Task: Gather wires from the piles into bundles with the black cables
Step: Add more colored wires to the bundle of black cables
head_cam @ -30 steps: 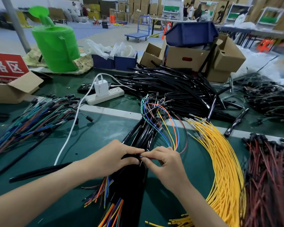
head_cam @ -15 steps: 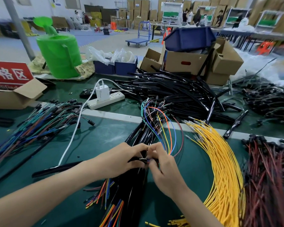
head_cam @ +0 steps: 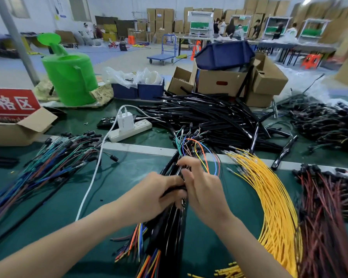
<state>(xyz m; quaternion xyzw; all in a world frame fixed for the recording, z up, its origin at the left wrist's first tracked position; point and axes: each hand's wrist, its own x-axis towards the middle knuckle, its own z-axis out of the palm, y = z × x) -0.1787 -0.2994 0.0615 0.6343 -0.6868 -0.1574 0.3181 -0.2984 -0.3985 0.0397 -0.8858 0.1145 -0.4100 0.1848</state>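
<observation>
Table point(head_cam: 119, 187), green mat; bundle of black cables point(head_cam: 169, 233) lies down the middle, coloured wires point(head_cam: 201, 155) looping from its far end; left hand point(head_cam: 155, 195) wraps its fingers round the bundle; right hand point(head_cam: 205, 193) touches it just beside, fingers bent and blurred, grip cannot be told; yellow wire pile point(head_cam: 273, 197) to the right, mixed wire pile point(head_cam: 48, 167) to the left; beyond, heap of black cables point(head_cam: 209, 117), power strip point(head_cam: 131, 131), green watering can point(head_cam: 70, 81).
</observation>
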